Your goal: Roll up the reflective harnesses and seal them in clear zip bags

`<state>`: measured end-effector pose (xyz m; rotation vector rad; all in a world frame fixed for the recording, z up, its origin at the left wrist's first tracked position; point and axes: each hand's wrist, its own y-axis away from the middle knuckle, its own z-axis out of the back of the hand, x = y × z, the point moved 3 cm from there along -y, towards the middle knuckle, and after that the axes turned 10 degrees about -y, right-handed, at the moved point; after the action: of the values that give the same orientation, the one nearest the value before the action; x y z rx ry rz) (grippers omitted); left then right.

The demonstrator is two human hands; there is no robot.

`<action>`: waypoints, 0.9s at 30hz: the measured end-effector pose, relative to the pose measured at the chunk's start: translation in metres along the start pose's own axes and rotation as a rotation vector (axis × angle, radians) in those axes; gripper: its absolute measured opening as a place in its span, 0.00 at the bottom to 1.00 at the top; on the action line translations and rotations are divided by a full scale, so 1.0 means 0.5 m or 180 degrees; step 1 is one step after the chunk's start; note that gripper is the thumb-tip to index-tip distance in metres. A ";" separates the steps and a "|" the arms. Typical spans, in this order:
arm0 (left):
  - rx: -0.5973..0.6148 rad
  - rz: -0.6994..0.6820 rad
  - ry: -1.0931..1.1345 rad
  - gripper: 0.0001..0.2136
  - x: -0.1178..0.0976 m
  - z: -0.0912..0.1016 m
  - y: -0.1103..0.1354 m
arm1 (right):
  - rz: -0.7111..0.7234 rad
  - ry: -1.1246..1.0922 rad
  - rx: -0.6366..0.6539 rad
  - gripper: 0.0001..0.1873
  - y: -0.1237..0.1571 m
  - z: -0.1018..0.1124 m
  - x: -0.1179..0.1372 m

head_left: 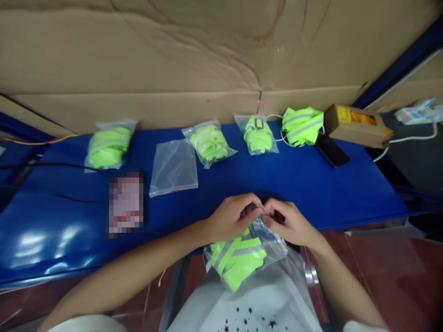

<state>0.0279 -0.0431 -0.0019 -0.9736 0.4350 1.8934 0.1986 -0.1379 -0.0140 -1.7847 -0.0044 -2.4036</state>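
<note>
My left hand [231, 216] and my right hand [289, 222] meet at the near edge of the blue table [311, 184], fingers pinched together on the top edge of a clear plastic bag [242, 256]. The bag hangs below my hands over my lap and holds a folded neon-green strap with grey reflective stripes. Both hands are closed on the bag's mouth.
Along the back of the table lie three bagged green straps [110, 145] [208, 143] [258, 133], one unbagged strap [302, 124], an empty clear bag [173, 167], a black phone [331, 151] and a small cardboard box [356, 124]. Cardboard sheets stand behind. A blurred card [125, 203] lies at the left.
</note>
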 end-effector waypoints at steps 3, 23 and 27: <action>0.0023 0.0024 0.0058 0.10 -0.002 -0.004 0.001 | -0.0048 -0.0032 0.0025 0.12 0.001 -0.003 -0.007; -0.0685 0.0526 0.1463 0.35 0.046 0.070 -0.024 | -0.0003 -0.0917 -0.2656 0.19 0.010 0.044 -0.063; -0.1861 0.0793 0.0808 0.34 0.076 0.147 -0.083 | -0.0114 -0.0689 -0.2069 0.23 -0.004 0.031 -0.066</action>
<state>0.0210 0.0468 0.0184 -1.6176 0.1451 2.1833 0.2225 -0.1307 -0.0406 -2.3000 0.8104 -2.3842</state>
